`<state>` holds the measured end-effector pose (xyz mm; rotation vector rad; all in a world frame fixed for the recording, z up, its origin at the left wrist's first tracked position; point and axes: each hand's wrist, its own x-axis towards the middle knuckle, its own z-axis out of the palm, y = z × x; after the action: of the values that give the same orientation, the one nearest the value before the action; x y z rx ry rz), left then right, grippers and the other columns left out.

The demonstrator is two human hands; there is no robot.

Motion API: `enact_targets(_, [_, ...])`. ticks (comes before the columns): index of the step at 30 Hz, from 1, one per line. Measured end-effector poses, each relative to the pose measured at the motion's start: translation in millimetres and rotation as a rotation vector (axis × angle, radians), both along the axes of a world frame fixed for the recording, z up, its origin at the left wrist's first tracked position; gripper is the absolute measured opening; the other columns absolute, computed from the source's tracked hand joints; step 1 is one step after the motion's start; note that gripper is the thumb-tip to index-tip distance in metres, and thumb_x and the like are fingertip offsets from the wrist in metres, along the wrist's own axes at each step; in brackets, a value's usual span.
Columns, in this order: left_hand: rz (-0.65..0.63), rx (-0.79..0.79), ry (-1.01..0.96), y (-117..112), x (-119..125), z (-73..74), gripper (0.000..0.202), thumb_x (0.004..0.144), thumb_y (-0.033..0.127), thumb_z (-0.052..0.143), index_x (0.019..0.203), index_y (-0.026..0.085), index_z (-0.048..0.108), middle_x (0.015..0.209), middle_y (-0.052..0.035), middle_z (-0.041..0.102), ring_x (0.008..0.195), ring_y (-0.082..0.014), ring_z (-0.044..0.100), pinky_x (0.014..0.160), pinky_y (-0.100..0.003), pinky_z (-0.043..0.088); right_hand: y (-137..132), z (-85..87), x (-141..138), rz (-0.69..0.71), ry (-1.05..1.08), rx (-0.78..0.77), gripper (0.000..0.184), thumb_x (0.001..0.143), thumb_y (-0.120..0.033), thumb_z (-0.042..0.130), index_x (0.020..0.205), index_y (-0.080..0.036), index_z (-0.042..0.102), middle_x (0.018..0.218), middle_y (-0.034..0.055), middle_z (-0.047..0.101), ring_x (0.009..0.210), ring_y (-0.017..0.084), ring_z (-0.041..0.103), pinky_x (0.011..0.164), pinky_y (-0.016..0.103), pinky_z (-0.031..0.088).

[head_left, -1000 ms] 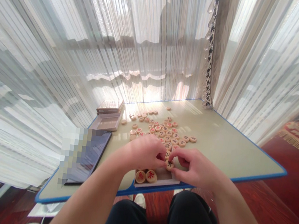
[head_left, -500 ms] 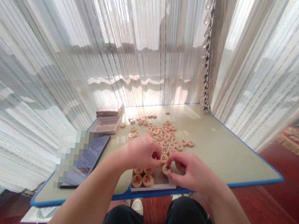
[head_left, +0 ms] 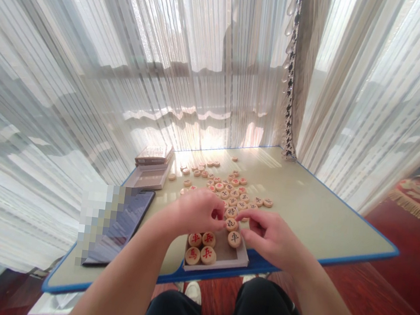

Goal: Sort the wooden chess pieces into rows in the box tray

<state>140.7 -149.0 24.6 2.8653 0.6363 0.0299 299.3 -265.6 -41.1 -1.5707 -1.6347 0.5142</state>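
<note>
A shallow white box (head_left: 216, 266) lies at the table's near edge with several round wooden xiangqi pieces in it. Red-marked pieces (head_left: 208, 254) fill its left side; a black-marked piece (head_left: 234, 239) lies flat at the right. My left hand (head_left: 203, 212) is over the box, fingers curled, the tips at the left edge of another black-marked piece (head_left: 231, 224); whether they grip anything is hidden. My right hand (head_left: 267, 235) is by the box's right wall, thumb and index finger apart, holding nothing. Its index tip is close to a farther black-marked piece (head_left: 231, 212).
Many loose pieces (head_left: 224, 194) are scattered beyond the hands on the pale, blue-edged table (head_left: 313, 215). A tablet (head_left: 118, 233) lies at the left. Behind it stand an open box (head_left: 149, 176) and a patterned box (head_left: 154, 153). String curtains (head_left: 204, 76) hang behind.
My right hand has let go of the black-marked piece, which now lies in the box, and has moved slightly up and right. My left hand has hardly moved.
</note>
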Motion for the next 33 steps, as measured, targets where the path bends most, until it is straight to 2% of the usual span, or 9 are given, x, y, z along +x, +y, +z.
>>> enact_targets(2, [0.008,0.015,0.02,1,1,-0.3,0.015,0.069,0.029,0.057,0.068,0.019,0.068,0.061,0.001,0.062,0.055,-0.0091,0.047,0.05,-0.02,0.03,1,-1.1,-1,-0.027,-0.001,-0.007,0.026,0.077,-0.022,0.052,0.098,-0.018,0.065,0.054,-0.0049,0.045,0.051,0.009,0.04,0.05,0.02,0.032])
enact_targets(6, [0.0,0.078,0.038,4,2,-3.8,0.015,0.07,0.031,0.057,0.068,0.02,0.068,0.062,0.0011,0.063,0.057,-0.01,0.047,0.051,-0.022,0.028,3,-0.9,-2,-0.032,-0.014,-0.032,0.025,0.076,-0.02,0.051,0.094,-0.02,0.068,0.058,-0.0037,0.053,0.051,0.009,0.043,0.05,0.02,0.033])
enact_targets(12, [-0.008,0.135,0.01,9,3,-13.1,0.017,0.072,0.033,0.056,0.069,0.021,0.068,0.063,0.0009,0.063,0.059,-0.0104,0.048,0.052,-0.023,0.027,4,0.5,-3,-0.059,0.006,-0.032,0.016,0.076,-0.021,0.05,0.081,-0.02,0.066,0.051,-0.0056,0.044,0.049,0.008,0.04,0.047,0.02,0.03])
enact_targets(16, [0.01,0.114,-0.009,8,3,-11.8,0.017,0.071,0.03,0.055,0.066,0.02,0.067,0.06,0.0012,0.062,0.056,-0.0095,0.046,0.051,-0.022,0.027,4,-0.3,-3,-0.066,0.015,-0.032,0.016,0.076,-0.022,0.05,0.081,-0.019,0.066,0.05,-0.0058,0.041,0.048,0.009,0.039,0.047,0.02,0.029])
enact_targets(22, [0.011,0.057,0.006,3,3,-4.9,0.021,0.072,0.038,0.058,0.068,0.02,0.067,0.061,0.0007,0.062,0.058,-0.0103,0.047,0.052,-0.022,0.027,3,0.2,-3,-0.053,0.014,-0.037,0.019,0.077,-0.022,0.05,0.085,-0.018,0.066,0.05,-0.005,0.043,0.048,0.009,0.04,0.047,0.021,0.03])
enact_targets(33, [0.001,0.067,0.04,8,4,-4.8,0.017,0.073,0.033,0.06,0.069,0.019,0.069,0.063,-0.0004,0.064,0.057,-0.0102,0.046,0.051,-0.021,0.027,4,1.2,-4,-0.043,0.018,-0.048,0.021,0.076,-0.021,0.05,0.087,-0.018,0.067,0.052,-0.0037,0.049,0.049,0.01,0.042,0.047,0.021,0.03])
